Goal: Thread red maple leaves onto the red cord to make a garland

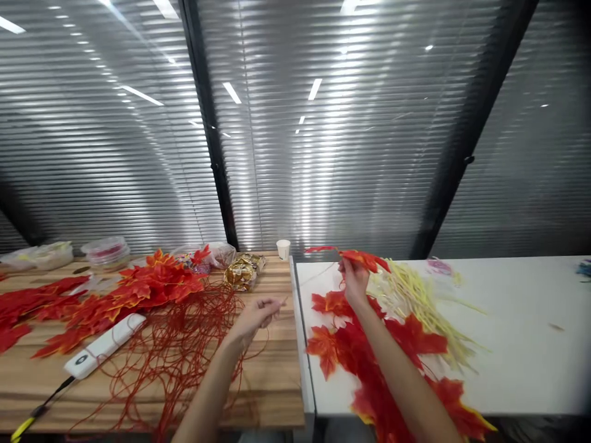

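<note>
The right hand [354, 282] was raised over the white tabletop [517, 344], its thumb and fingers pinched together on 1 red leaf [364, 259]. That leaf lay at the fingertips, most of it jutting to the right above them, while a narrow red piece [319, 249] showed to their left. Below the forearm, other red leaves [351, 351] were heaped, with pale yellow strands [422, 304] just beside them.

The left hand [259, 317] hung over the wooden tabletop [277, 394], well apart from the held leaf. Its thumb and index finger were drawn close together, but blur hid the tips, and I could not tell whether they had hold of any cord. The tangled red cord [184, 332] lay just beside this hand.
</note>
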`<state>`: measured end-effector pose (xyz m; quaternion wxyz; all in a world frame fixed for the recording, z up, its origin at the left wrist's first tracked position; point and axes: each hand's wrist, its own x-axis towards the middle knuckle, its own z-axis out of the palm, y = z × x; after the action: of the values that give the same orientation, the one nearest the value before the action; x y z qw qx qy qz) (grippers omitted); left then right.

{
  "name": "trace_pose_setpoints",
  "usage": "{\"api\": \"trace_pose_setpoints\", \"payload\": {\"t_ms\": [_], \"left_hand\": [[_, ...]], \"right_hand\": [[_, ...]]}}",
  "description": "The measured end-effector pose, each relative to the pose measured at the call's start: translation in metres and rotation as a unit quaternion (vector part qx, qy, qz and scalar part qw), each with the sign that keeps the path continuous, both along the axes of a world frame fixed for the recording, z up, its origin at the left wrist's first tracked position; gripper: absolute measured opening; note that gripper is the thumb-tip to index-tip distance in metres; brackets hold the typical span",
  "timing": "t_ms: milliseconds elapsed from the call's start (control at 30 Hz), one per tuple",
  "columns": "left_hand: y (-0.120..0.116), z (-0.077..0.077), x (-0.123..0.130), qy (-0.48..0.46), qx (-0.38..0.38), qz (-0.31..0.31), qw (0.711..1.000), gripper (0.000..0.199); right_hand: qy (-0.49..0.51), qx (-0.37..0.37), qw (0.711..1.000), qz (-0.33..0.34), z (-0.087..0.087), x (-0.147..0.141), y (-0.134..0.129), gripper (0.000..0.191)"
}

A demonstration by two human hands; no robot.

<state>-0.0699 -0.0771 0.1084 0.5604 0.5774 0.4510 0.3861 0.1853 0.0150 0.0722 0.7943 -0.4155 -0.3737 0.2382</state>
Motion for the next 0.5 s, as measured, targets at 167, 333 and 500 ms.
{"api": "trace_pose_setpoints", "payload": {"t_ms": [167, 333, 500], "left_hand": [[0.024, 0.07, -0.004, 0.064, 0.168, 0.078, 0.981, 0.039], [0.041, 0.156, 0.001, 0.21, 0.351, 0.105, 0.906, 0.035], [0.051, 0.241, 0.012, 0.422, 0.586, 0.107, 0.683, 0.027]], "right_hand": [[0.014, 0.034, 0.997, 0.06, 0.035, 0.007, 0.012, 0.024], [-0.009, 0.041, 0.996, 0.081, 0.076, 0.017, 0.011, 0.027], [0.019, 0.095, 0.99, 0.107, 0.133, 0.023, 0.004, 0.022]]}}
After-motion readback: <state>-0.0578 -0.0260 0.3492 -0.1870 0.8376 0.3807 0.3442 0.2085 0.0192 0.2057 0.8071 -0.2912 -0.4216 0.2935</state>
